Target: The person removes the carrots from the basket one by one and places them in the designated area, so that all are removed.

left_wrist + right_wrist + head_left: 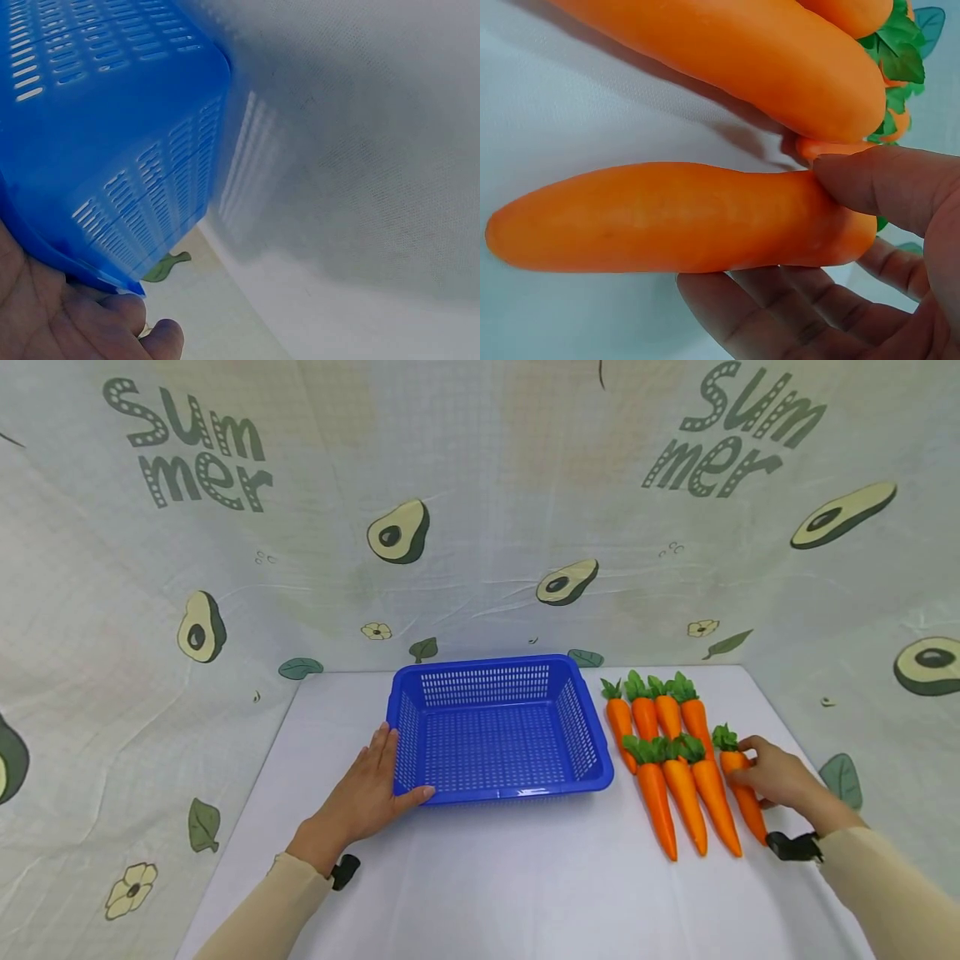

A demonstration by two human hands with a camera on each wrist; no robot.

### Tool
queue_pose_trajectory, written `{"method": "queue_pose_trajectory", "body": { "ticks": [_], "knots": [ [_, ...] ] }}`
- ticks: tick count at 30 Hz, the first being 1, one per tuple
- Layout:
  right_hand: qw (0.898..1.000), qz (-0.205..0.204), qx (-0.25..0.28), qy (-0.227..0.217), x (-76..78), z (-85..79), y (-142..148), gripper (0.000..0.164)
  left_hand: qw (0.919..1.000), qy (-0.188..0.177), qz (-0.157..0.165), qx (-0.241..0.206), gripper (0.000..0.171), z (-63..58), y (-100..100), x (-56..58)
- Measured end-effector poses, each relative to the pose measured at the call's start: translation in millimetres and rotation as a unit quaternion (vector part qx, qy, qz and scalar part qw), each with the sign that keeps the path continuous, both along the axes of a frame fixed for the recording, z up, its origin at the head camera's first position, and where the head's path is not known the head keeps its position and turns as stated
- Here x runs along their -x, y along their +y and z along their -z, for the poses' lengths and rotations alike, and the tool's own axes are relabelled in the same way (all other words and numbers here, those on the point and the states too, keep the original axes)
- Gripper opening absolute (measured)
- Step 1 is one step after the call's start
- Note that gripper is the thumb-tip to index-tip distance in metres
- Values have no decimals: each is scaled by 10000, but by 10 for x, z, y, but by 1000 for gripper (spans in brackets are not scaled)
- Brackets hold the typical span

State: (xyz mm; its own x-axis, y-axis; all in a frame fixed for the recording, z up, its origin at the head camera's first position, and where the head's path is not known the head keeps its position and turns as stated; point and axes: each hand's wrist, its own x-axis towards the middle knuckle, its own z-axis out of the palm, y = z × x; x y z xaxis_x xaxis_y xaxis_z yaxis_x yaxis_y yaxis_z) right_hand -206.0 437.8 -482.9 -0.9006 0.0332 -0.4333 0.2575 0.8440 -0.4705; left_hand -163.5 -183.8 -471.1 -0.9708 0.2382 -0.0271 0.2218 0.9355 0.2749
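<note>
A blue plastic basket (pixel 495 747) with slotted walls stands on the white table, and nothing lies inside it. My left hand (pixel 367 789) rests against its front left corner, fingers straight along the rim and thumb spread over the front edge. In the left wrist view the basket's slotted wall (pixel 150 187) rises beside the fingers. At the right, my right hand (pixel 780 772) grips an orange carrot (pixel 744 793) with a green leafy top. The right wrist view has the thumb on one side of this carrot (pixel 682 217) and the fingers along the other.
Several more carrots (pixel 682 793) lie in two rows between the basket and my right hand, tops pointing away. Behind the table (pixel 510 885) hangs a pale cloth (pixel 480 485) printed with avocados and leaves. Black straps (pixel 793 847) circle both wrists.
</note>
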Motion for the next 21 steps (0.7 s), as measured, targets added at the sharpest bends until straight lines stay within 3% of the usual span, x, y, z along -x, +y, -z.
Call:
{"method": "queue_pose_trajectory", "body": {
  "ticks": [14, 21],
  "knots": [
    [10000, -24, -87, 19, -21, 0, -23, 82, 10000, -59, -27, -43, 120, -21, 8, -7],
    [9961, -153, -739, 457, -66, -87, -65, 89, 10000, -55, -39, -27, 120, -1, -10, -1]
  ]
}}
